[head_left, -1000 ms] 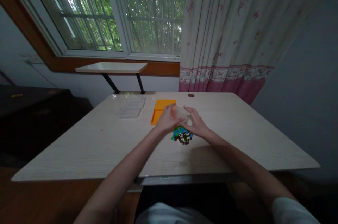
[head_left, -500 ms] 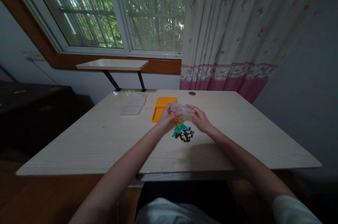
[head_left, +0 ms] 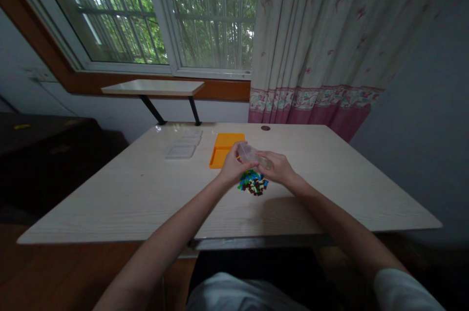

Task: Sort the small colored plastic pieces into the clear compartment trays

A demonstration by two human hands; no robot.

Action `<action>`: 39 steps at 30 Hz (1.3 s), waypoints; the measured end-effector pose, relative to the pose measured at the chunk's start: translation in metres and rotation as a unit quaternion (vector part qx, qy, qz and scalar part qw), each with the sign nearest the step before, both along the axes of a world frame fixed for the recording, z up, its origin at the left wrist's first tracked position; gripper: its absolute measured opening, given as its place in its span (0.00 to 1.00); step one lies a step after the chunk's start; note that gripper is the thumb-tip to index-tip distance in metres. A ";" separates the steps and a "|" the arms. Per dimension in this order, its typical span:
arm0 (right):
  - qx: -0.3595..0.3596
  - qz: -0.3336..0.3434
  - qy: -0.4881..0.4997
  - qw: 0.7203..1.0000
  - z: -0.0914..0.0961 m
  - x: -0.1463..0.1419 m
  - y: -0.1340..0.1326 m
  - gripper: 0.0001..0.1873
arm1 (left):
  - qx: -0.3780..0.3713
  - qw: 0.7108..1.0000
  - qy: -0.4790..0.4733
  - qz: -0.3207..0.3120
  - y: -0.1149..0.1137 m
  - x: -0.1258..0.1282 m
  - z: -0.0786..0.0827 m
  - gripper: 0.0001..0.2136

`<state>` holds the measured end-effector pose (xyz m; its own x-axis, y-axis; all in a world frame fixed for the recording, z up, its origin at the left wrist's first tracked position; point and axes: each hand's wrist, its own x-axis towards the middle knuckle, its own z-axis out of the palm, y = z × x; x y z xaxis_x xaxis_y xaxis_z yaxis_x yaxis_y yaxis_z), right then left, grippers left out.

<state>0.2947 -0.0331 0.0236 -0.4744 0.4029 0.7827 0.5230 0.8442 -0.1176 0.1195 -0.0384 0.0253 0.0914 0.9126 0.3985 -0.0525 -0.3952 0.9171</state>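
Observation:
Between my hands is a clear plastic box (head_left: pixel 248 153), held tilted above the table. My left hand (head_left: pixel 233 166) grips its left side, thumb toward me. On the other side, my right hand (head_left: pixel 279 167) has its fingers closed round the box's right end. Just below lies a pile of small building bricks (head_left: pixel 253 183) in green, blue, dark brown and cream. An orange tray (head_left: pixel 219 157) with a raised edge rests behind my left hand, its right part hidden by that hand and the box.
Several clear plastic containers (head_left: pixel 182 149) lie in a row at the back left of the pale wooden table (head_left: pixel 146 203). A small raised shelf (head_left: pixel 154 87) on black legs stands at the rear edge. A round brown cable cover (head_left: pixel 266 128) sits behind the tray.
The clear box has turned and tilted in my hands. My right hand has moved slightly inward and wrapped further round its end. The brick pile looks the same.

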 end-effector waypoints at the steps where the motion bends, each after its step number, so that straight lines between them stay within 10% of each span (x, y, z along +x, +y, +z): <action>1: 0.020 -0.001 -0.016 1.000 0.000 0.001 0.001 0.16 | -0.001 1.000 0.015 0.006 0.000 0.000 0.001 0.31; 6: 0.073 -0.004 -0.062 0.995 -0.005 0.006 0.010 0.13 | -0.004 0.997 0.071 0.016 -0.001 -0.003 0.008 0.32; 14: -0.113 0.009 0.000 0.994 -0.007 -0.001 0.011 0.14 | -0.030 0.999 0.017 0.035 0.003 0.000 0.010 0.29; 21: -0.166 -0.066 0.138 0.974 0.002 0.018 0.018 0.15 | -0.060 0.991 -0.063 -0.096 0.004 0.001 0.000 0.35; 30: -0.480 0.076 0.431 0.761 -0.006 0.015 0.037 0.14 | -0.158 0.948 -0.160 -0.227 -0.002 -0.012 0.018 0.32; 35: -0.555 0.099 0.412 0.716 -0.009 0.016 0.039 0.15 | -0.173 0.944 -0.129 -0.250 -0.002 -0.015 0.019 0.34; 39: -0.530 0.089 0.454 0.711 -0.008 0.018 0.042 0.21 | -0.133 0.976 -0.130 -0.117 0.010 -0.013 0.008 0.30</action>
<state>0.3129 0.0092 0.0153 -0.0852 0.9912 0.1013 -0.2778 0.0740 -0.9578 0.1068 -0.0279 0.0334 0.2367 0.9531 0.1886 -0.3568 -0.0953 0.9293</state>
